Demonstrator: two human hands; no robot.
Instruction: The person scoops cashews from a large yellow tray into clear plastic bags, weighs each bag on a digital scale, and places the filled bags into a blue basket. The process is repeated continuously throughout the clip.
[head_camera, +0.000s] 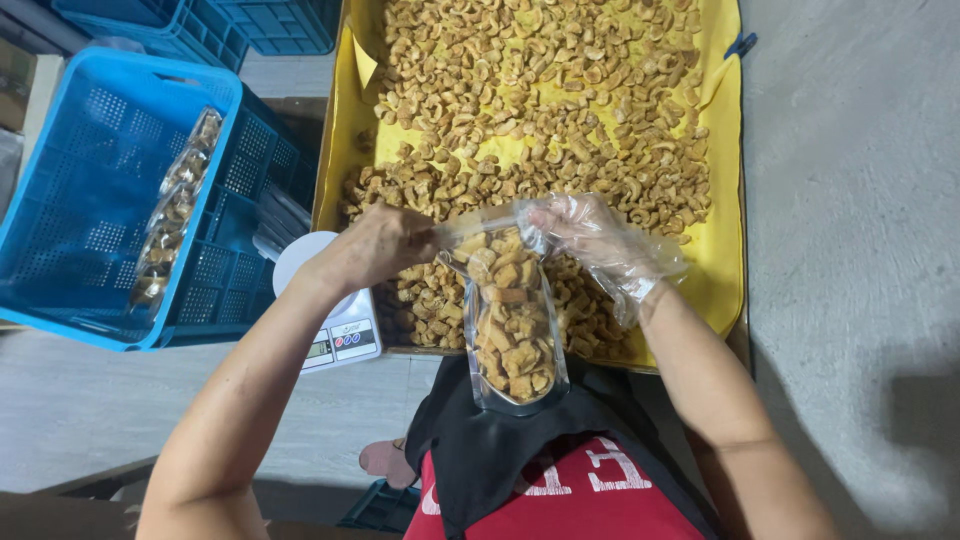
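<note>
Two hands meet at the mouth of one clear bag, and that mouth is where your care should go. From the head camera, your left hand is bare and pinches the bag's top left corner, fingers closed on the plastic. Your right hand wears a thin clear glove and grips the top right edge, fingers curled around it. The bag hangs upright between them, over the near rim of the tray, and looks nearly full of brown snack pieces.

Keep both pinches level, I would say, so the mouth stays flat and nothing tips out toward your lap. Hold high on the rim, above the fill line, so no piece gets caught between the two sides. Whether the top has a press strip I cannot tell; the plastic is too bunched there.

The tray is lined in yellow and spread thick with loose pieces, just beyond your hands. If anything spills, it is better falling there than on the floor, so stay over the tray.

The scale sits just beside your left forearm, part hidden by it. The blue crate stands well to the left, with a filled bag leaning inside it. A second blue crate sits further back.
</note>
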